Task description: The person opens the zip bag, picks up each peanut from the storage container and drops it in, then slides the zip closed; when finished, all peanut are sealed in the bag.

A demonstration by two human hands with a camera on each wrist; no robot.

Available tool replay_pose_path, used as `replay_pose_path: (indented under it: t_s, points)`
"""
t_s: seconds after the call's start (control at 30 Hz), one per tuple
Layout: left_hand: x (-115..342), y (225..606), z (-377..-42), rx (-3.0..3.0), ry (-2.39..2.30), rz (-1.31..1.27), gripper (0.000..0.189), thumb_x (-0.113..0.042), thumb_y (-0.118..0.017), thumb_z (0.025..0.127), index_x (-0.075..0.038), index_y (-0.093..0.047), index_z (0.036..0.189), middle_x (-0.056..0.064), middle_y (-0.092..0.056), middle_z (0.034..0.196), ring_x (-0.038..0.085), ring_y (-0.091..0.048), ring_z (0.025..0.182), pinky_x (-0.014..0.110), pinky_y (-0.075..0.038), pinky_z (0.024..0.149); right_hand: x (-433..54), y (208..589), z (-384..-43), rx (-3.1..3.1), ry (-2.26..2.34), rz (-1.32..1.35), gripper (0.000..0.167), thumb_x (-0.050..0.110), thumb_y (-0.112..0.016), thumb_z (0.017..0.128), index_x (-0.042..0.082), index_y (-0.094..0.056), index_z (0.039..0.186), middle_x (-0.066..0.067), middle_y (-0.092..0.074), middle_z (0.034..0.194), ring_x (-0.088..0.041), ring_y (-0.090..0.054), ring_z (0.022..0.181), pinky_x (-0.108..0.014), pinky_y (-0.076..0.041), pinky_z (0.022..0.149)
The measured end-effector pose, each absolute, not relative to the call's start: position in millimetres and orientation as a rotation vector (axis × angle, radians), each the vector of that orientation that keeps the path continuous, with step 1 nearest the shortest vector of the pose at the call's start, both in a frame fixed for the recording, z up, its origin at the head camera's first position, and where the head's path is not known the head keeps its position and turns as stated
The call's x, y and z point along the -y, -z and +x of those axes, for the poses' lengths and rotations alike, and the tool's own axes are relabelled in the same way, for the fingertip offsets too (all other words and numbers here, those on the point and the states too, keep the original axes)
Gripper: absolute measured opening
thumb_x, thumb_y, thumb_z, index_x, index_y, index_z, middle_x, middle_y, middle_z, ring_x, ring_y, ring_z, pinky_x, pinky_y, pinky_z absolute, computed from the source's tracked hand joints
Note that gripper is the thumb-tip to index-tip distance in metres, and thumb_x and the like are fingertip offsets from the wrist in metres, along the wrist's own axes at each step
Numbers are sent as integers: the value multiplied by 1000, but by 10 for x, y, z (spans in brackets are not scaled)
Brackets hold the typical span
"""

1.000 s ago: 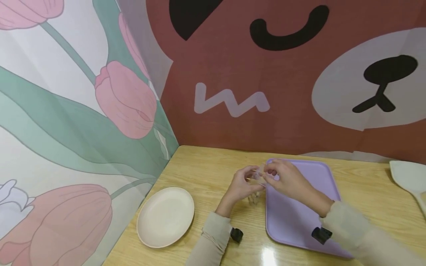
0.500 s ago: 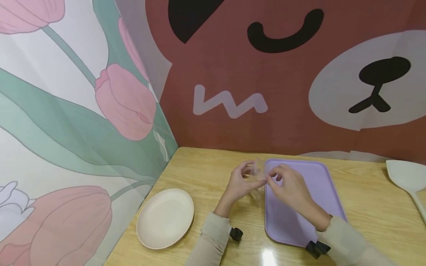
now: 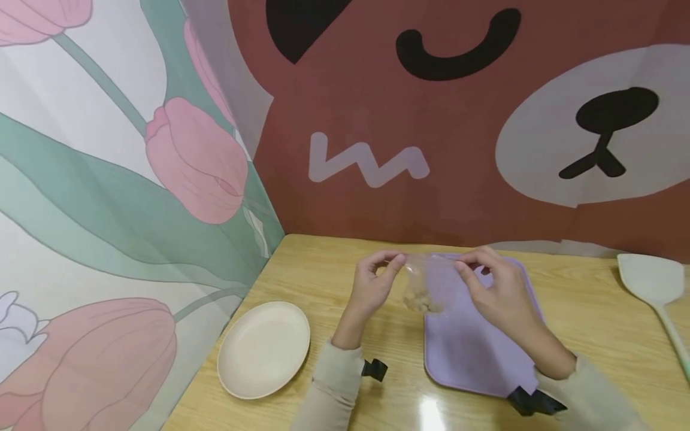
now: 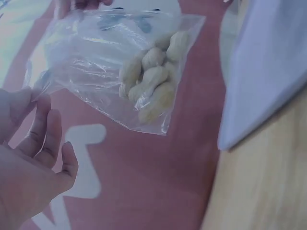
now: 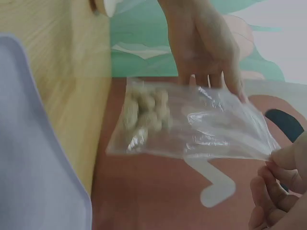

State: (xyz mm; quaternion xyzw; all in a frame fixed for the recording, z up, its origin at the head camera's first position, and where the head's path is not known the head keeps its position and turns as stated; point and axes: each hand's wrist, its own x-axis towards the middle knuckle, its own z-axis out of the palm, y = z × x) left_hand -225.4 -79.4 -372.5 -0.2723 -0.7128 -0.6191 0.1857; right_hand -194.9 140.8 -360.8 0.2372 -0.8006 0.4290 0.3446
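Note:
A clear plastic bag (image 3: 443, 276) hangs above the near-left part of a purple tray (image 3: 469, 353), stretched between both hands. Unshelled peanuts (image 4: 153, 79) lie bunched in its lower end, and the right wrist view shows the same peanuts (image 5: 144, 112) through the film. My left hand (image 3: 371, 287) pinches one upper corner between thumb and fingers. At the opposite upper corner, my right hand (image 3: 498, 293) pinches the film with thumb and index finger. Whether the bag's mouth is parted or sealed is unclear.
A round cream plate (image 3: 264, 350) sits on the wooden table (image 3: 393, 389) to the left. Far right lies a white spatula (image 3: 651, 280) with a long handle. Printed walls (image 3: 345, 215) border the table at the back and left.
My hands have moved apart, the right hand going right and the left slightly left. The crumpled bag between them has spread out and now hangs with the peanuts visible.

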Motion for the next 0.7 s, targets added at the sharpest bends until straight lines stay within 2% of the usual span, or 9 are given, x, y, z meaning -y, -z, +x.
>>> replay_pose_path:
  t_s: [0.17, 0.33, 0.5, 0.6, 0.7]
  points:
    - [751, 3514, -2098, 1943, 1640, -856, 7, 10, -63, 91, 11, -68, 86, 22, -66, 83, 19, -61, 82, 33, -51, 80, -1512, 3557, -1878, 2068, -1160, 627, 16, -10, -73, 83, 4, -72, 91, 2, -65, 83, -4, -53, 76, -21, -37, 75]
    - [706, 3627, -2170, 1906, 1566, -933, 10, 12, -62, 90, 7, -68, 84, 18, -65, 80, 27, -60, 81, 32, -51, 79, -1554, 3531, -1817, 2074, -1187, 639, 19, -10, -72, 83, 7, -71, 90, 2, -62, 84, -5, -51, 78, -23, -34, 74]
    - [664, 3717, -2203, 1884, 1586, -973, 11, 5, -62, 94, 5, -67, 84, 13, -64, 80, 20, -58, 81, 31, -51, 79, -1612, 3519, -1782, 2126, -1168, 640, 16, -6, -73, 85, 9, -70, 90, 5, -62, 87, -6, -52, 82, -26, -35, 75]
    - [656, 3700, -2179, 1887, 1610, -996, 12, 0, -63, 96, 5, -67, 86, 12, -64, 82, 18, -59, 82, 32, -51, 80, -1638, 3467, -1791, 2216, -1165, 648, 14, 5, -76, 86, 11, -72, 98, 7, -63, 94, -7, -54, 89, -33, -37, 80]
    - [648, 3664, -2149, 1891, 1594, -1039, 9, 4, -63, 94, 5, -68, 87, 13, -65, 84, 18, -60, 81, 32, -52, 80, -1592, 3375, -1816, 2312, -1160, 703, 21, 13, -79, 85, 14, -74, 105, 9, -63, 100, -10, -55, 95, -36, -41, 80]
